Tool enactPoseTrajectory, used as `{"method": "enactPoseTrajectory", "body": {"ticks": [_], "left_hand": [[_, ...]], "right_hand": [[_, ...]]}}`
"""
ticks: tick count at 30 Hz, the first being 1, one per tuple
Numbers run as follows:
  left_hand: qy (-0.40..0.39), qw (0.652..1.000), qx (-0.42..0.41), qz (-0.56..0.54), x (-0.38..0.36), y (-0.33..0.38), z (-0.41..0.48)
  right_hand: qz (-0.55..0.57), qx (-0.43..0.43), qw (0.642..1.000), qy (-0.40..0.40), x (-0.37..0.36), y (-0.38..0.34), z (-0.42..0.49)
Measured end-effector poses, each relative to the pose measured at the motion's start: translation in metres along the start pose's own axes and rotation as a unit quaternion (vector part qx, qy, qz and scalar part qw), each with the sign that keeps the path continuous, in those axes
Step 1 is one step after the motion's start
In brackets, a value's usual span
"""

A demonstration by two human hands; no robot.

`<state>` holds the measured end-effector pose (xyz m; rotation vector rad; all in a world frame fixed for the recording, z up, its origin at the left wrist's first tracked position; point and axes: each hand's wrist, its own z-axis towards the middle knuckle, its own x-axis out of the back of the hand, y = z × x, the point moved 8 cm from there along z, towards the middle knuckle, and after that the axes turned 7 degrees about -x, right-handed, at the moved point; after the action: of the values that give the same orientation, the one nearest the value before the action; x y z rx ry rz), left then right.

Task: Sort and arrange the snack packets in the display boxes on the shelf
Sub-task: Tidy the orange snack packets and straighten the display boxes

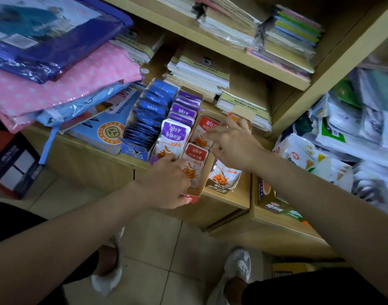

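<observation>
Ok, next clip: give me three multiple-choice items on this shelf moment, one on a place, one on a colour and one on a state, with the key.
1. Where is the left hand?
A. at the front end of the red box
B. on the stacked books
C. inside the blue box

2. What colour are the packets in the box right beside the blue one?
A. green
B. purple
C. yellow

3. How full is the blue box?
A. empty
B. holds one packet
C. packed front to back

Key:
1 A: the left hand holds the front end of the red box.
2 B: the purple packets stand next to the blue box.
3 C: blue packets fill it in a dense row.
</observation>
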<state>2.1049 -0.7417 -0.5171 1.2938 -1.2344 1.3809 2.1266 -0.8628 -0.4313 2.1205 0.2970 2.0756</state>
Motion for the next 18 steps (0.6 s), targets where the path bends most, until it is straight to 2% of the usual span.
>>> {"method": "enactPoseTrajectory", "body": {"ticks": [2,4,6,7,10,13,16,18], "left_hand": [[0.016,0.998,-0.005,-0.055,0.005,-0.006,-0.001],[0.086,0.989,-0.015,-0.119,0.025,-0.017,-0.004],[0.159,0.981,-0.012,-0.106,0.048,-0.035,-0.004],[0.163,0.984,-0.004,-0.075,0.055,-0.043,-0.001],[0.062,0.998,-0.009,0.013,0.049,-0.047,0.019],[-0.021,0.996,-0.043,0.081,0.03,-0.034,0.028],[-0.058,0.987,-0.07,0.129,0.014,-0.031,0.023],[-0.075,0.989,-0.074,0.1,0.009,-0.033,0.022]], "right_hand": [[0.017,-0.01,1.0,0.0,-0.002,0.001,0.0],[0.034,-0.019,0.999,-0.001,-0.004,0.004,-0.003],[0.047,-0.027,0.999,0.0,-0.006,0.006,-0.008],[0.046,-0.026,0.999,0.002,-0.007,0.007,-0.011],[0.021,-0.007,1.0,0.013,-0.01,0.004,-0.02],[0.021,-0.016,1.0,0.012,-0.012,0.008,-0.024],[0.023,-0.047,0.999,-0.003,-0.016,0.014,-0.024],[0.041,-0.065,0.997,-0.019,-0.02,0.016,-0.022]]}}
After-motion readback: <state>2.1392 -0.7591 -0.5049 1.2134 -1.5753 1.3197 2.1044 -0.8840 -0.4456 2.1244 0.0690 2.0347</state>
